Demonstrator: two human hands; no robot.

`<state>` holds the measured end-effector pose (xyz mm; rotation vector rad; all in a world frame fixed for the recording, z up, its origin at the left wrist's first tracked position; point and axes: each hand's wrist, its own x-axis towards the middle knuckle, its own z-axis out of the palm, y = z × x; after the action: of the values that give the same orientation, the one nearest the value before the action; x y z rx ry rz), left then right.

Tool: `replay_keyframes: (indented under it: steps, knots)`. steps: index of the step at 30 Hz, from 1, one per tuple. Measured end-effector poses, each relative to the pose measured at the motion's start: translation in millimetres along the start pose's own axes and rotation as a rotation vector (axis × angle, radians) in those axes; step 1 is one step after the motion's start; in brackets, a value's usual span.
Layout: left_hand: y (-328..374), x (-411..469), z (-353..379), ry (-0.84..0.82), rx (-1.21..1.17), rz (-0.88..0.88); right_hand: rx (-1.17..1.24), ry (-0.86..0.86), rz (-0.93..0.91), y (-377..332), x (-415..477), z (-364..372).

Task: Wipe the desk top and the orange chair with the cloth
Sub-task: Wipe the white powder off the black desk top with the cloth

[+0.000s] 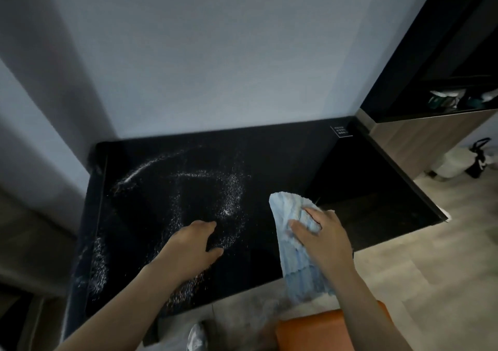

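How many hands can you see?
2. The left hand rests on the dusty desk top. The right hand holds the blue cloth near the desk's front edge.

**Black desk, white speckle, blue cloth**

Your desk is glossy black. Across it runs white speckled dust in curved streaks and a loose ring. A small label printed in white marks its far right corner. Your cloth is pale blue with fine ribbed stripes and whitish edges. The chair is plain orange. The wall is flat blue-grey, the floor is light grey-beige with plank grain, and the cabinet is black above a brown wood-grain panel.
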<state>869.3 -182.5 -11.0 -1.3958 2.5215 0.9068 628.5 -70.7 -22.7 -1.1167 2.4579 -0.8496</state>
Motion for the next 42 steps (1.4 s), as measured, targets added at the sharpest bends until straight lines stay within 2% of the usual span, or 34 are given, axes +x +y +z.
replay_keyframes:
  steps: [7,13,20,31,42]
  knots:
    - [-14.7,64.4,-32.9,-0.034,0.021,0.053,-0.033,-0.042,0.047,-13.9,57.8,16.6]
    - [-28.4,105.5,-39.1,-0.075,0.009,0.029,-0.087,-0.031,0.073,-17.3,107.1,30.9]
    - [-33.6,162.7,-38.6,-0.118,-0.003,-0.077,-0.105,-0.083,-0.009,-17.0,202.4,48.6]
    - [-26.3,274.8,-10.9,-0.173,0.170,-0.311,-0.129,-0.137,-0.130,-25.7,364.8,100.9]
    - [-16.5,338.7,25.8,-0.243,0.209,-0.366,-0.218,-0.225,-0.254,-28.3,473.9,153.1]
